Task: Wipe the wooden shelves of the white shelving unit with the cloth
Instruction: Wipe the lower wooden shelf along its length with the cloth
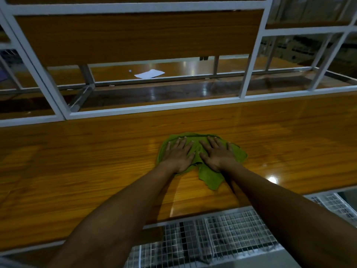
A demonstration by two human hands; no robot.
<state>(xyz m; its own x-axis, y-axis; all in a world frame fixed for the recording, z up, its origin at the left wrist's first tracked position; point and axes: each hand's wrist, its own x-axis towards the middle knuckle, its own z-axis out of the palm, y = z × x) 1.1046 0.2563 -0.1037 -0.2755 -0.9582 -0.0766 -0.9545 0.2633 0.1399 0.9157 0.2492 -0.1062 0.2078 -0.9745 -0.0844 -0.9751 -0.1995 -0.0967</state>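
Shelf (77, 161) under you: wood w/ clear grain, smooth, v. glossy, bright glare spot on your right. Cloth (210, 176) is green fabric, matt, soft-looking, creased. Frame (249, 60) reads as white-painted metal, smooth, low sheen. Far shelf (183, 66) is the same wood, shiny w/ streaky reflections. The sheet (149, 74) on it looks like white paper, matt. Below the front edge, wire mesh (231, 229): bare metal grid, silvery.

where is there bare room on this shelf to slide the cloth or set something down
Bare wood runs wide left of the cloth, between the white rail behind and the shelf front edge; a second patch lies right of it. The middle is taken: the left hand and right hand press flat on the cloth.
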